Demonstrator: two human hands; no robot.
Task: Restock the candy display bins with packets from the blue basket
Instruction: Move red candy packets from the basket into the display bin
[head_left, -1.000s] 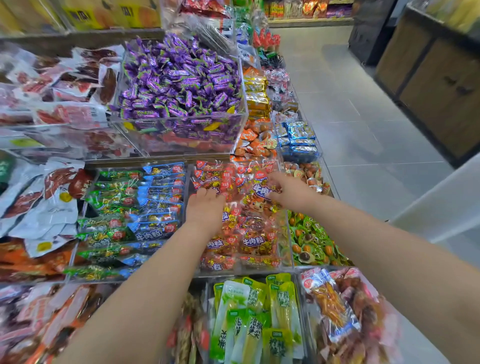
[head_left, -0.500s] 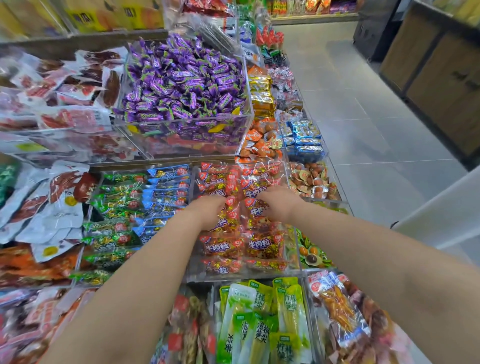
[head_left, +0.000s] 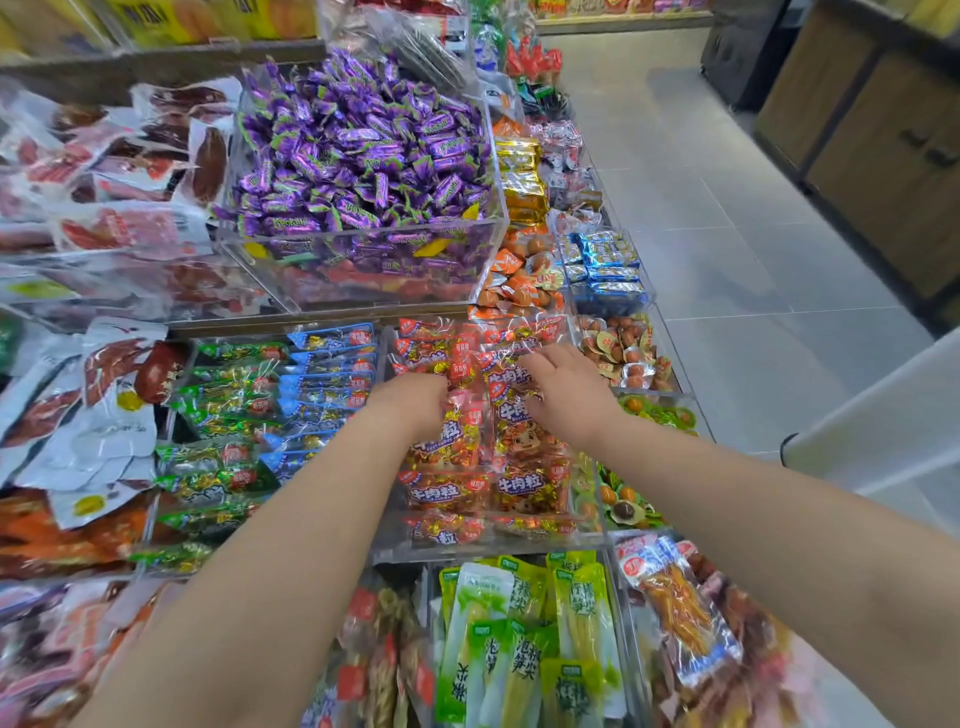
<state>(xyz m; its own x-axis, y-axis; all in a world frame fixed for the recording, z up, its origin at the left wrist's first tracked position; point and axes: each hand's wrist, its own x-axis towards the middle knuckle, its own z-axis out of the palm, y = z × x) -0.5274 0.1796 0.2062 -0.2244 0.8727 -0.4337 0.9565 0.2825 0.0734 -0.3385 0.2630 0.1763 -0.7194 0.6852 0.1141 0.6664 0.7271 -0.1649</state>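
Words legible on the wrappers around the clear bin (head_left: 488, 552) of red packets.
The red packets (head_left: 521, 486) lying in that bin carry large white Chinese characters, 牛肉粒, repeated on several of them. A smaller line of Latin letters under the characters reads roughly "Beef cubes". In the compartment on the near side of the bin, the green packets (head_left: 525, 662) show dark characters, 泡椒笋尖, running downward. In the raised box beyond the bin, the purple sweets (head_left: 363, 156) bear a short pale word beginning "Kpok", its ending unclear. Other print around the bin is too small or blurred to read.
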